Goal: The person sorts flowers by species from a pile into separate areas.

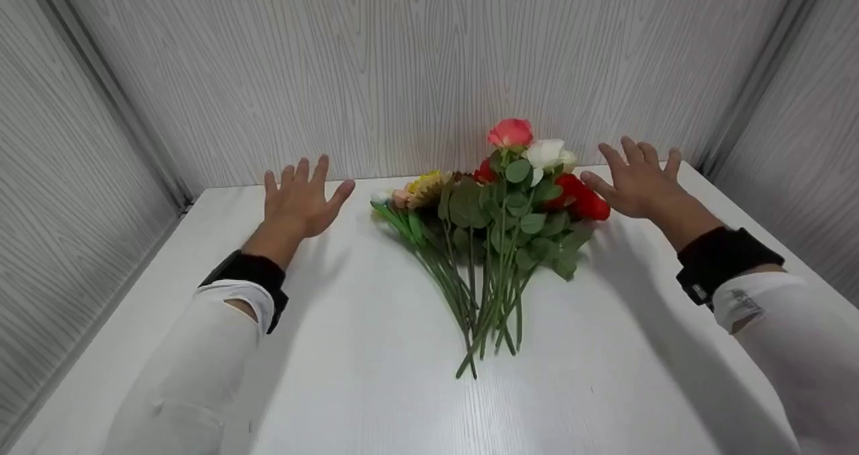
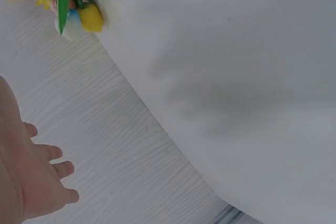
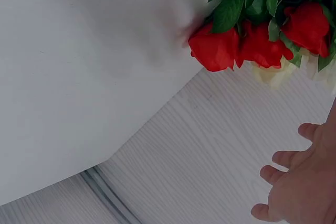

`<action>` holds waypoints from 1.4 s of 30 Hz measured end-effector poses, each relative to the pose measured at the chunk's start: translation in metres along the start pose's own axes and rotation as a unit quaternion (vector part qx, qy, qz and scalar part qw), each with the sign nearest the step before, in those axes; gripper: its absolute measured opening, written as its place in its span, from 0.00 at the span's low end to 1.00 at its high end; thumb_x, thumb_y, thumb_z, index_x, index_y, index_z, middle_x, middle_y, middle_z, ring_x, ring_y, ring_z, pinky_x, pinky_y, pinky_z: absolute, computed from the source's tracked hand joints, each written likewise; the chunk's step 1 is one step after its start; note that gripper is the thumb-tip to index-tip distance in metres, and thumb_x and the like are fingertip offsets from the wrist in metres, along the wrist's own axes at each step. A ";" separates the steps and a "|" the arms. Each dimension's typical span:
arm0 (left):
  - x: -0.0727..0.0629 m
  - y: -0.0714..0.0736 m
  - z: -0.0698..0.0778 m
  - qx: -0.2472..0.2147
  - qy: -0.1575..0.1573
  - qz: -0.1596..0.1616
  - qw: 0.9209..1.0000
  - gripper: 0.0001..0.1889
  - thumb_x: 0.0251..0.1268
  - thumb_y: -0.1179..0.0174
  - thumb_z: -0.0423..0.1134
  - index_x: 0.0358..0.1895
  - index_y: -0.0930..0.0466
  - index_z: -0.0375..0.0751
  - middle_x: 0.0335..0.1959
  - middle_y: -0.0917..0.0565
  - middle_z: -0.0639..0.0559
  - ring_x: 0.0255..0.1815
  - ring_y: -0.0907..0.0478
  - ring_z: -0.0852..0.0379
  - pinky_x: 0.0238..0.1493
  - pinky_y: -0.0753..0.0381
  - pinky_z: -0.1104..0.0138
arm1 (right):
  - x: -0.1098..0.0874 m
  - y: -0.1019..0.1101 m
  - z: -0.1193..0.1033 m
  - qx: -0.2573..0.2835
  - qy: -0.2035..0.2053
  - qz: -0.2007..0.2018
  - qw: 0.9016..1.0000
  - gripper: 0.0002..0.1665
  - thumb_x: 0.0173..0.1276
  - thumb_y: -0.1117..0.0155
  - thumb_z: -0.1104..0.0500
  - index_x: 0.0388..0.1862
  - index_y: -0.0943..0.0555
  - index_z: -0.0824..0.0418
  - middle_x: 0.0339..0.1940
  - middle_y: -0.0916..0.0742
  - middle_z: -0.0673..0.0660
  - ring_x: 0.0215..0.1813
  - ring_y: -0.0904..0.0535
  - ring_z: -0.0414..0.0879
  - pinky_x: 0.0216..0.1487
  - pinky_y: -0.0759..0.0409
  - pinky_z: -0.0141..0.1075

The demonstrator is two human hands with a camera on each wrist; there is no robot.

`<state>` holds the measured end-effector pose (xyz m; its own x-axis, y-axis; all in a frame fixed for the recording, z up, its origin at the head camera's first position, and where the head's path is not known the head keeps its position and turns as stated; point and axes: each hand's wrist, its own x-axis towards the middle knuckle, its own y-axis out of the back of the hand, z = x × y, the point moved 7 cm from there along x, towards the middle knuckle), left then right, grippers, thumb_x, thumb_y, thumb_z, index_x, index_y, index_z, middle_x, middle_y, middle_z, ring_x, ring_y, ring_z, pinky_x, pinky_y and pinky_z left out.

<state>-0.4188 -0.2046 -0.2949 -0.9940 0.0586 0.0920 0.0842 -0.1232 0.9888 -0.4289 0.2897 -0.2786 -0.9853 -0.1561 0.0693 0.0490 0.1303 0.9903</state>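
Note:
A loose bunch of flowers (image 1: pixel 500 240) lies on the white table, blooms toward the back wall and green stems toward the front. It has a pink rose (image 1: pixel 511 133), a white rose (image 1: pixel 545 153), red roses (image 3: pixel 215 48), a yellow sunflower-like bloom (image 1: pixel 427 188) and a yellow tulip (image 2: pixel 91 18). Left of the bunch, my left hand (image 1: pixel 298 203) hovers with fingers spread, holding nothing. To the right, near the red roses, my right hand (image 1: pixel 641 183) is likewise raised and spread, apart from the flowers. Both hands cast shadows on the table.
The white tabletop (image 1: pixel 376 388) reaches back to a wood-grain panel (image 1: pixel 402 72). Similar side panels stand at left (image 1: pixel 74 173) and right (image 1: pixel 798 126), meeting the back at grey corner strips. Black bands (image 1: pixel 728 264) circle both wrists.

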 end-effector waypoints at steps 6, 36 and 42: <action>-0.015 -0.009 0.044 0.017 -0.064 -0.008 0.998 0.49 0.70 0.77 0.75 0.80 0.55 0.41 0.74 0.37 0.33 0.74 0.41 0.33 0.71 0.44 0.40 | -0.024 0.001 -0.018 -0.026 0.022 0.061 0.998 0.53 0.73 0.70 0.24 0.69 0.36 0.69 0.69 0.34 0.74 0.72 0.45 0.72 0.66 0.63 0.73; -0.071 -0.093 0.161 -0.042 -0.109 -0.295 0.948 0.41 0.75 0.71 0.70 0.15 0.28 0.43 0.10 0.29 0.52 0.13 0.31 0.56 0.27 0.30 0.65 | -0.073 -0.090 -0.120 0.112 0.122 -0.161 0.973 0.37 0.77 0.58 0.32 0.11 0.34 0.51 0.11 0.33 0.47 0.18 0.36 0.42 0.26 0.34 0.36; -0.067 -0.098 0.160 -0.042 -0.089 -0.302 0.948 0.40 0.74 0.72 0.71 0.17 0.27 0.44 0.10 0.28 0.52 0.12 0.32 0.57 0.24 0.30 0.65 | -0.071 -0.095 -0.122 0.110 0.118 -0.169 0.972 0.36 0.76 0.57 0.30 0.13 0.34 0.51 0.11 0.33 0.47 0.18 0.36 0.42 0.25 0.34 0.35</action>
<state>-0.3492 -0.0383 -0.3792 -0.8313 0.3087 -0.4621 -0.5095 -0.0912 0.8556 -0.3434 0.1685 -0.3631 -0.8729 -0.4426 -0.2052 -0.3334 0.2341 0.9133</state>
